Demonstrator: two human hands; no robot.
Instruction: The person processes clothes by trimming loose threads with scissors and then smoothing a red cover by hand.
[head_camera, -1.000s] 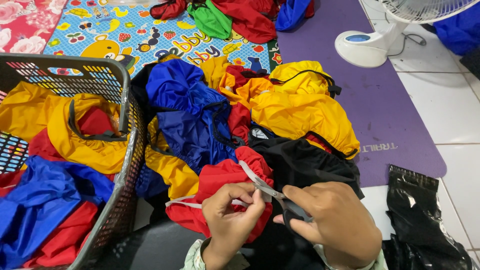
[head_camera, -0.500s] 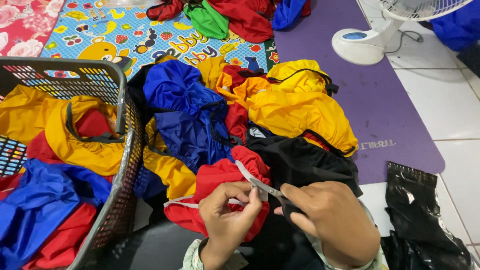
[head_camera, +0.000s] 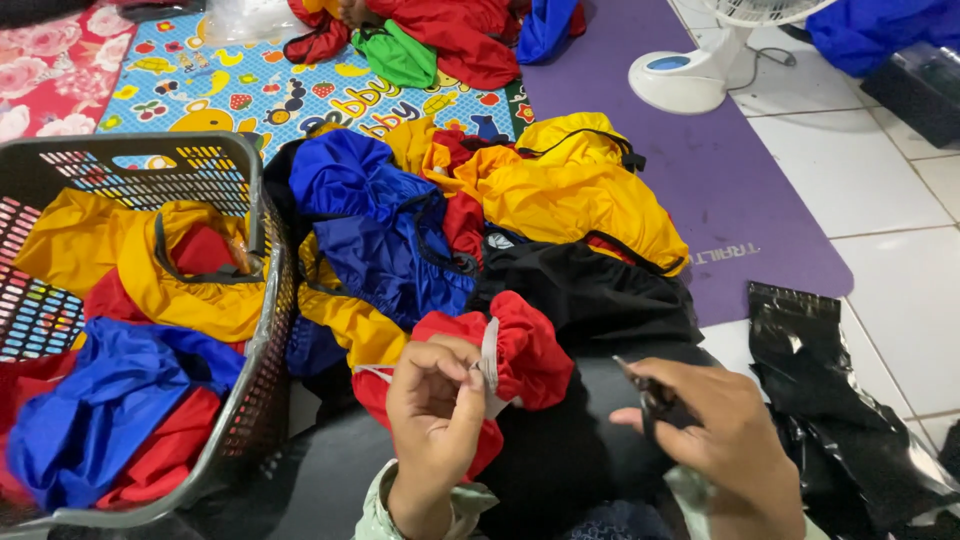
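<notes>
My left hand (head_camera: 437, 410) pinches a white elastic band (head_camera: 489, 352) that runs along the gathered edge of a red fabric cover (head_camera: 520, 350) lying in my lap. My right hand (head_camera: 715, 435) holds a small pair of dark scissors (head_camera: 645, 395) off to the right, well apart from the red cover. A pile of yellow (head_camera: 570, 185), blue (head_camera: 375, 215) and black (head_camera: 585, 285) covers lies just beyond my hands.
A grey plastic basket (head_camera: 265, 330) at the left holds yellow, red and blue covers. A black plastic bag (head_camera: 830, 400) lies on the white tiles at the right. A purple mat (head_camera: 770, 230), a white fan base (head_camera: 685, 80) and a colourful play mat (head_camera: 250, 95) lie farther off.
My right hand has drawn the scissors away from the red cover toward the right. My left hand keeps hold of the white elastic and has shifted slightly right.
</notes>
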